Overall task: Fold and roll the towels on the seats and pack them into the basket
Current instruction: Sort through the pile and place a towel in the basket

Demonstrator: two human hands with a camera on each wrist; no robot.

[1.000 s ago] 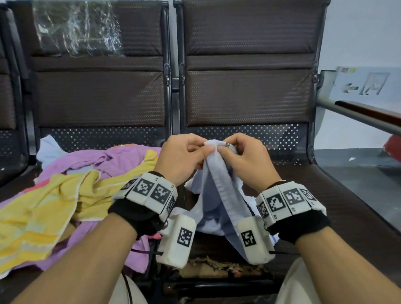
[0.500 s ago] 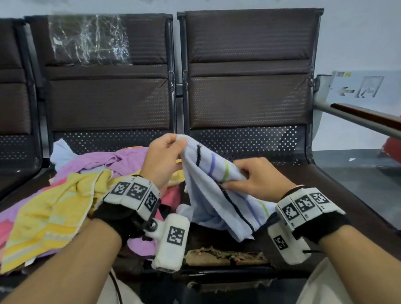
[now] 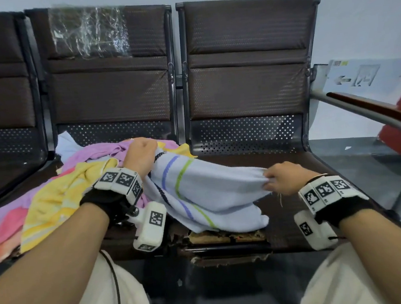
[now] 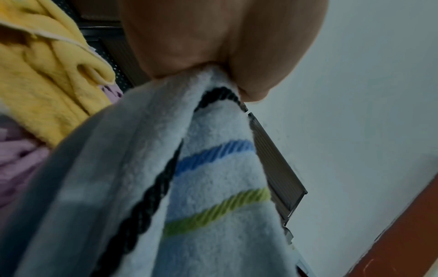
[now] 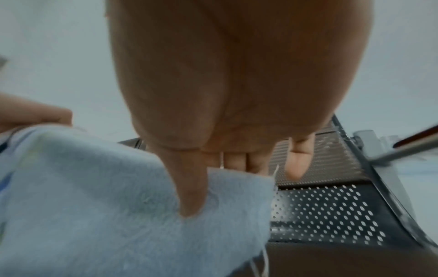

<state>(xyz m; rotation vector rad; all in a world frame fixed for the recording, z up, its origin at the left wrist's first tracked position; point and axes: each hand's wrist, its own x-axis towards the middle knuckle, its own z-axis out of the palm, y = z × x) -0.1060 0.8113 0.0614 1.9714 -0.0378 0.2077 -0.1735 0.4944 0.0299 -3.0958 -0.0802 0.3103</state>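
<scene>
A pale blue towel [image 3: 210,192] with dark, blue and green stripes hangs stretched between my hands above the right seat [image 3: 287,222]. My left hand [image 3: 143,155] grips its striped end [image 4: 213,168], fingers curled round the cloth. My right hand [image 3: 279,177] pinches the plain corner [image 5: 142,206] between thumb and fingers. The towel's lower fold sags onto the seat's front edge. A heap of towels lies on the middle seat: yellow [image 3: 59,202], purple [image 3: 101,154] and pink [image 3: 8,224]. No basket is in view.
A row of dark brown seats with perforated backs [image 3: 248,73] stands against a pale wall. A metal armrest with a wooden top [image 3: 374,113] bounds the right seat. The seat's front edge is torn [image 3: 227,237]. Plastic film [image 3: 87,32] covers the middle backrest.
My hands have drawn apart: the right slid along the towel's edge to its far corner and moved right and down, spreading the towel out. The left hand kept its grip on the striped end.
</scene>
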